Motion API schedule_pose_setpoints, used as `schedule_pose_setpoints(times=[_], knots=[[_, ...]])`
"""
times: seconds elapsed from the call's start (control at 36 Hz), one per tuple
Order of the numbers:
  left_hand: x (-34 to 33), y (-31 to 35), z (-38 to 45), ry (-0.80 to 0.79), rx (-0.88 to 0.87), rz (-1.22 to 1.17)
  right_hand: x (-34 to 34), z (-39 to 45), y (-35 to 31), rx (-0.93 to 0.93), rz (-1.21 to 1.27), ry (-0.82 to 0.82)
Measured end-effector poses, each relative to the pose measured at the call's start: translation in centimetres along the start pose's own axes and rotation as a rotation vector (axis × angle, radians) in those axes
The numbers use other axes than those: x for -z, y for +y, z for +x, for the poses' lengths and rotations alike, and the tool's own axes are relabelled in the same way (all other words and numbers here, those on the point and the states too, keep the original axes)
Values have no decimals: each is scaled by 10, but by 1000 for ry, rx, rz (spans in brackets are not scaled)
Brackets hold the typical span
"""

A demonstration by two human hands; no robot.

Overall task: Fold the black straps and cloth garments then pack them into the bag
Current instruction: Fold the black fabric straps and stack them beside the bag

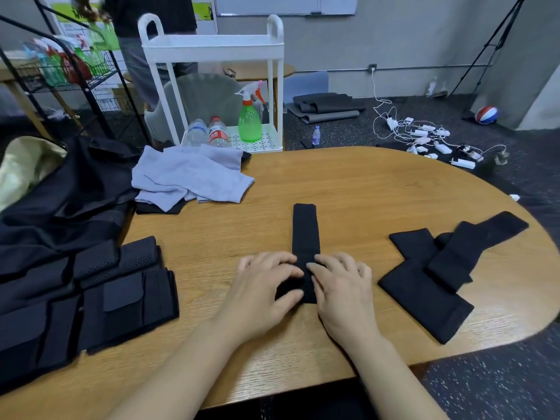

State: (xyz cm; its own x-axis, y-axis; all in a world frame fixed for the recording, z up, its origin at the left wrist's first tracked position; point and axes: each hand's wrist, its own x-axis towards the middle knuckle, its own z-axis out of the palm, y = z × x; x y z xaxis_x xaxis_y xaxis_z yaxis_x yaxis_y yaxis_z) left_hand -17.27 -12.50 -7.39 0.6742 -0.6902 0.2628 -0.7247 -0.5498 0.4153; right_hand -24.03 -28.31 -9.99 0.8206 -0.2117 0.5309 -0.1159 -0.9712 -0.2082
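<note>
**Black strap half rolled at the table's near edge**

The black strap (pixel 305 234) lies on the wooden table (pixel 348 183), running straight away from the person, its near end bunched under both hands. The left hand (pixel 266 286) has its thumb and curled fingers round the folded near end; the right hand (pixel 339 286) presses its fingertips on the same end from the other side, so the two hands sit close together, touching the strap and almost each other. Whether the right hand's fingers pinch the fabric or only press it, I cannot tell.

To do this fold well, I judge that the edges should be kept square with the strap's long sides, the fold pressed flat before the next turn, and both hands moved forward evenly so the roll does not skew.

Counted: one strap in hand; to its right, a pile of black straps (pixel 430 268) in which at least three overlapping pieces show. To the strap's left lie black pouched garments (pixel 121 298), their number unclear, and behind them a black bag (pixel 69 201). Far left of the strap, one light grey cloth (pixel 188 177) rests crumpled over a dark piece. Beyond the table stands a white cart (pixel 212 47) with two water bottles (pixel 209 133) and one green spray bottle (pixel 250 119).
</note>
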Motion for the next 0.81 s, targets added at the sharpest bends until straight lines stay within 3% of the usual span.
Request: schedule_pose_setpoints(times=[0.06,0.17,0.28,0.42,0.58,0.81], knots=[[3,-5,-5,-88,-84,41,0,1,1,27,16,-18],[10,-12,-9,-83,-194,155,3,-2,1,42,42,-89],[8,-17,-13,-21,-390,369,6,-5,-1,54,44,-141],[8,-24,-24,154,-528,464,16,-15,-5,86,180,-267],[15,-23,-36,226,-441,327,21,-24,-4,141,261,-282],[22,-20,-34,7,-107,79,30,-11,-9,95,403,-281]])
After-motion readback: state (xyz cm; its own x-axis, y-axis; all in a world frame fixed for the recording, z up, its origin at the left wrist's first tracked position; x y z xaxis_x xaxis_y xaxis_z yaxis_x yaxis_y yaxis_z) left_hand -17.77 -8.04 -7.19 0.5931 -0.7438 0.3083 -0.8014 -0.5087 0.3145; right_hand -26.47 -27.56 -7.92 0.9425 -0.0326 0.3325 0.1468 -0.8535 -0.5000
